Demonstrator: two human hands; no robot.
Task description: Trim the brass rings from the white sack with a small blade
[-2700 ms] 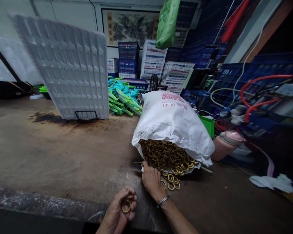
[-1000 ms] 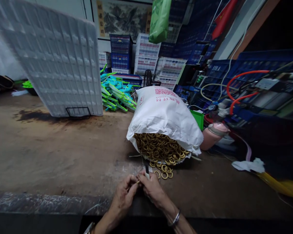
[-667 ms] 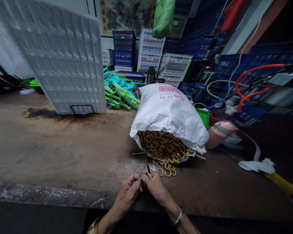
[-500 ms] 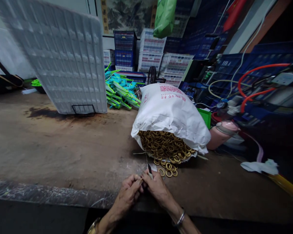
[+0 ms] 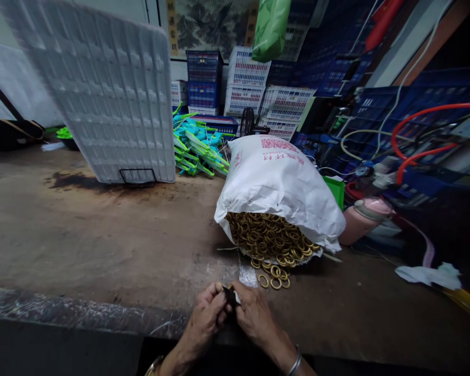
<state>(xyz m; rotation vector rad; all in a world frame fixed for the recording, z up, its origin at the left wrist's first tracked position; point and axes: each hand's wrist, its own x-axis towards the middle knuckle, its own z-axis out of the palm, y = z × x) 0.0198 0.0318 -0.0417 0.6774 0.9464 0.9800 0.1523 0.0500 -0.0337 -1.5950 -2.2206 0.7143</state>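
Observation:
Close together at the table's front edge, both my hands work on something small. My left hand (image 5: pixel 207 313) is closed in a pinch; a bit of gold colour shows at its fingertips, apparently a ring, mostly hidden by the fingers. My right hand (image 5: pixel 256 313) is wrapped round a small knife (image 5: pixel 229 296) with a dark blade and a pale handle. The blade lies across the gap, at my left fingertips. Just beyond, loose gold-coloured rings (image 5: pixel 275 283) lie before a white woven sack (image 5: pixel 278 177), whose mouth spills many more rings.
A white ribbed panel (image 5: pixel 113 104) stands upright in a black wire holder (image 5: pixel 138 177) on the worktable (image 5: pixel 102 235). Behind are green and blue plastic pieces (image 5: pixel 198 146) and stacked crates (image 5: pixel 246 78). At right stand a pink bottle (image 5: pixel 366 219) and red hoses (image 5: pixel 423 120).
The knife blade, which pointed up and away from my right hand, has swung down and left to my left fingertips. The view has shifted slightly left.

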